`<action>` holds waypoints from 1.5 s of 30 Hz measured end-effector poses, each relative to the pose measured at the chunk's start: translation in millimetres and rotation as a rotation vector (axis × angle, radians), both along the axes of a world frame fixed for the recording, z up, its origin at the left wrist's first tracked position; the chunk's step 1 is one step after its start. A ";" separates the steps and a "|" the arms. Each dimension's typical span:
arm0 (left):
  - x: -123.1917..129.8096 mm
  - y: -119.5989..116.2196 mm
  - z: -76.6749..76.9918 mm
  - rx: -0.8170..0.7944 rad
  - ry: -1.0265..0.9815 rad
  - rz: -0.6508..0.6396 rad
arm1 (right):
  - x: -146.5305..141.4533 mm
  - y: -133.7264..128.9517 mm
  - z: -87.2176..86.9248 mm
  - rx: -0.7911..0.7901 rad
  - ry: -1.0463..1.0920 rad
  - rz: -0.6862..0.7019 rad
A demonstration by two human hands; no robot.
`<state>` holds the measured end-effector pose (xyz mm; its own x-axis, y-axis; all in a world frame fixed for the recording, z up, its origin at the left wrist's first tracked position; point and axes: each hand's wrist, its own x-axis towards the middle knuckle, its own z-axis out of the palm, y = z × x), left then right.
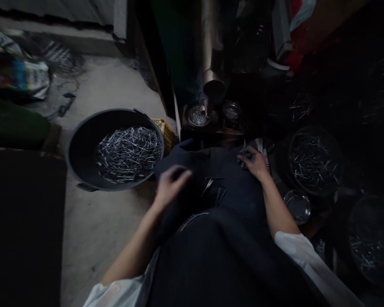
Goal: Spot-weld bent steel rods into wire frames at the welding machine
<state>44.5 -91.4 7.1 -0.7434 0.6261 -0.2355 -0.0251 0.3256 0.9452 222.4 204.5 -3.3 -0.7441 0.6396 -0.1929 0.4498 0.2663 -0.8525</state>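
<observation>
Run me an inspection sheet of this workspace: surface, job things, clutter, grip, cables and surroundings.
Surface: dark cloth across the lap, a few pins lying on it.
Job things: grey tub on the left, holding many more pins.
Clutter: yellow crate beside the tub; sack at upper left.
Grip: left hand blurred at the cloth's left edge, hold unclear; right hand pinches thin pins.
Cables: a tangle near the sack; cannot tell if it is cable.
Surroundings: grey floor, metal tube ahead; right side very dark.
</observation>
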 end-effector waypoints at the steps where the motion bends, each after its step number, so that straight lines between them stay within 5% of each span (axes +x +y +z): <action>1: 23.1 7.2 -1.4 -0.134 0.137 -0.241 | -1.3 -1.5 -0.6 0.050 -0.007 0.001; 3: 61.0 20.6 -5.8 -0.439 0.383 -0.530 | -3.9 -4.1 -0.3 0.113 -0.011 -0.008; 5: 81.7 28.3 -10.4 -0.629 0.567 -0.662 | -4.2 -6.5 0.2 0.148 -0.003 -0.020; 11: 61.7 14.8 -0.6 -0.730 0.567 -0.797 | 3.3 -8.4 -1.3 0.170 0.034 -0.061; 16: 32.9 -3.0 10.9 -0.617 0.520 -0.631 | 2.6 -10.3 -0.5 0.105 0.108 -0.128; 21: 13.9 10.7 10.1 -0.352 0.302 -0.273 | -10.8 -40.4 13.2 -0.186 0.240 -0.131; 23: 9.5 24.2 9.6 -0.229 0.237 -0.130 | -17.4 -57.0 22.1 -0.219 0.291 -0.063; 26: 7.4 43.9 8.9 -0.069 0.116 -0.006 | -26.1 -74.4 32.8 -0.112 0.365 0.215; 30: 9.1 58.4 10.9 0.125 -0.209 0.047 | -35.3 -78.1 30.5 0.143 0.402 0.487; 36: 9.6 64.3 21.1 0.292 -0.406 0.114 | -45.6 -71.1 19.6 0.240 0.446 0.531; 45: 4.2 73.5 22.8 0.417 -0.449 0.142 | -60.5 -64.4 32.1 0.169 0.498 0.485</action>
